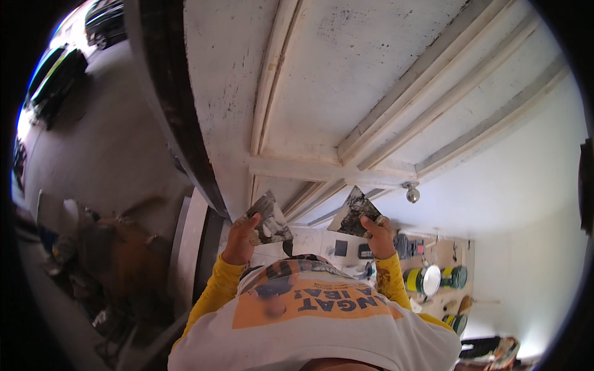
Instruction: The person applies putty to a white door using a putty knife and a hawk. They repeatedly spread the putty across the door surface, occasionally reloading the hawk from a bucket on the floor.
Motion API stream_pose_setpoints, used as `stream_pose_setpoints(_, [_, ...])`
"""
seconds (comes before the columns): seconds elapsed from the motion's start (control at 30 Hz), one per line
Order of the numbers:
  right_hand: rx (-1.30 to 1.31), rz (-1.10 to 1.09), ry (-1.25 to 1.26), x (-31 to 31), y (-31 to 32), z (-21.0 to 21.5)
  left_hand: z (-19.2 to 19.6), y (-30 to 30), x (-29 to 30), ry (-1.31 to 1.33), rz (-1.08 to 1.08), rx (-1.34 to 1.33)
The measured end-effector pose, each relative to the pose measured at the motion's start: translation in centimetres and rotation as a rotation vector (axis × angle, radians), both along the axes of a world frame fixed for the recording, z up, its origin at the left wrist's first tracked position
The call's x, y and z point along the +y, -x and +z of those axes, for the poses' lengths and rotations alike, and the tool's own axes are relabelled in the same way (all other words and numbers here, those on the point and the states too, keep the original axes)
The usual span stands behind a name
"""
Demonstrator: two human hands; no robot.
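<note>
My left hand (pixel 239 240) is closed around a putty knife (pixel 270 217), its thumb lying on the broad metal blade, which has white filler and dark stains on it. Another putty knife (pixel 352 211), wide and triangular with dark smears, is gripped in my right hand (pixel 380 237), thumb pressed near its edge. Both blades are raised in front of my chest, apart from each other. Beyond them stands a white panelled door (pixel 337 93) with raised mouldings and dark specks. Neither blade plainly touches the door.
A round metal doorknob (pixel 411 193) juts from the door. On the floor at right stand a white-topped bucket (pixel 424 281) and a green can (pixel 455 276). The door's dark edge (pixel 176 93) rises at left; outside are a parked car (pixel 60 77) and a rusty brown object (pixel 133 253).
</note>
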State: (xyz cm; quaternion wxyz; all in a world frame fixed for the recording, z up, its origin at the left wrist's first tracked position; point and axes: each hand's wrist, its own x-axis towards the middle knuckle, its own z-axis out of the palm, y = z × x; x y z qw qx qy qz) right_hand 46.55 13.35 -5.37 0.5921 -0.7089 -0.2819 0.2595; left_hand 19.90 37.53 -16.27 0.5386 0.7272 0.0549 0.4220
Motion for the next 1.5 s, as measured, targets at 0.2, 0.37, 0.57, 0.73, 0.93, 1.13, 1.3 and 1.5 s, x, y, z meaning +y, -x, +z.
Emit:
stream_pose_setpoints(0.2, [0.006,-0.165,0.206,1.5,4.0,-0.2,0.4,1.2,6.6,0.149,-0.125,0.170])
stream_pose_setpoints(0.37, [0.056,-0.257,0.119,3.1,6.8,0.7,0.7,0.3,9.5,0.398,-0.183,0.308])
stream_pose_setpoints(0.57, [-0.063,-0.315,0.161,3.3,8.8,3.0,-0.4,-1.2,9.5,-0.073,-0.238,0.175])
stream_pose_setpoints(0.73, [0.082,-0.397,0.050,3.1,9.9,3.4,-0.5,-2.4,8.3,-0.341,-0.197,0.125])
stream_pose_setpoints(0.93, [-0.241,-0.251,0.352,1.5,9.2,1.3,-1.2,-1.7,6.7,-0.325,-0.211,0.163])
stream_pose_setpoints(1.13, [-0.743,-0.055,0.653,-3.1,6.0,-5.0,-1.9,-0.6,5.3,-0.295,-0.117,0.275])
stream_pose_setpoints(1.3, [-0.683,-0.100,0.565,-8.4,4.2,-6.2,1.4,-0.7,-0.1,-0.335,0.025,0.323])
stream_pose_setpoints(1.5, [-0.570,-0.131,0.424,-14.9,0.9,-6.3,4.0,-4.6,-10.4,0.456,-0.135,0.230])
